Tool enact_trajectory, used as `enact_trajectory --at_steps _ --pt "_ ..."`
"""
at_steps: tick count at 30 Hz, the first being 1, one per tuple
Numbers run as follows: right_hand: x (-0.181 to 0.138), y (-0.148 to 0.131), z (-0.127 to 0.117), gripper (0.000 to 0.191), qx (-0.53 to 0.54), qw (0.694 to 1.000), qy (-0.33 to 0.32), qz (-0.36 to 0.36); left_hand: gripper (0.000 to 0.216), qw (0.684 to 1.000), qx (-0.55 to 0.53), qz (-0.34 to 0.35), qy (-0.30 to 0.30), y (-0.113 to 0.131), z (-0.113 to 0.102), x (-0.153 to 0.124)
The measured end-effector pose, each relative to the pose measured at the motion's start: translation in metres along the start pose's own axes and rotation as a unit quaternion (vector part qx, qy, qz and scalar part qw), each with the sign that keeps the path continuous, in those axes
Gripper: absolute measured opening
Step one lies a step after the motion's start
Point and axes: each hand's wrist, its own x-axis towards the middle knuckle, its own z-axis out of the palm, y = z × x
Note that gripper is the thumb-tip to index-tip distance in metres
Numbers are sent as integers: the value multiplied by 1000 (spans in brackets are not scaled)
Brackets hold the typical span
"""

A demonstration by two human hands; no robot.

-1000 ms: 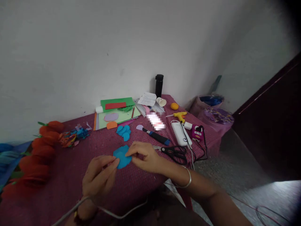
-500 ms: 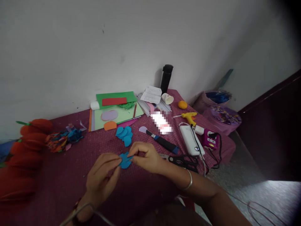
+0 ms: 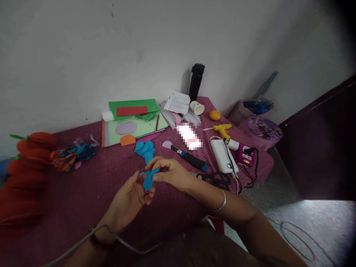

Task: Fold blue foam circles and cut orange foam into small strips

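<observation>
A small blue lobed cut-out, like foam sheet or paper, is up in front of me between both hands. My right hand pinches its upper right edge between thumb and fingers. My left hand is turned palm up, its thumb at the piece's left edge and its fingers curled beneath. Just beyond the hands, a loose pile of rounded blue cut-outs lies on the tablecloth, partly hidden by my right fingers.
Right of the pile lie a dark-handled cutter, black scissors, a white power bank and a yellow glue gun. Coloured sheets and a black bottle stand by the wall. Orange pumpkin-like shapes sit left.
Both hands were pinching the blue piece low over the cloth. Now it is lifted and tilted, and my left hand has rolled palm up beneath it. The view has shifted slightly.
</observation>
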Motion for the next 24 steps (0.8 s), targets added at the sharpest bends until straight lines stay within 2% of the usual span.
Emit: enact_trajectory --at_steps 2,8,13,16,17,19,20,21,24 --pt "-4 -2 0 25 2 1000 -23 -2 24 999 -45 -20 -22 -10 6 -4" --pt "-15 -13 0 27 -65 989 -122 -44 18 985 -128 -56 -97 -37 23 -19" --pt "-20 -20 3 26 -95 981 -152 -69 23 976 -141 -60 -156 -50 33 -25" --pt "-23 -21 4 25 -87 977 -173 -92 23 985 -121 6 -119 -53 32 -28" --pt "-25 -21 4 25 -81 977 -178 -89 23 991 -88 45 -89 -52 30 -29" --pt "-29 -20 4 28 -66 982 -165 -59 24 989 45 140 -23 -47 24 -33" --pt "-31 -19 3 32 -57 987 -145 -38 25 971 138 194 10 -44 21 -35" --pt "-34 -19 3 35 -48 992 -119 -19 26 939 238 246 41 -39 18 -38" --pt "-44 -15 4 40 -48 997 -59 17 22 796 467 374 92 -29 14 -44"
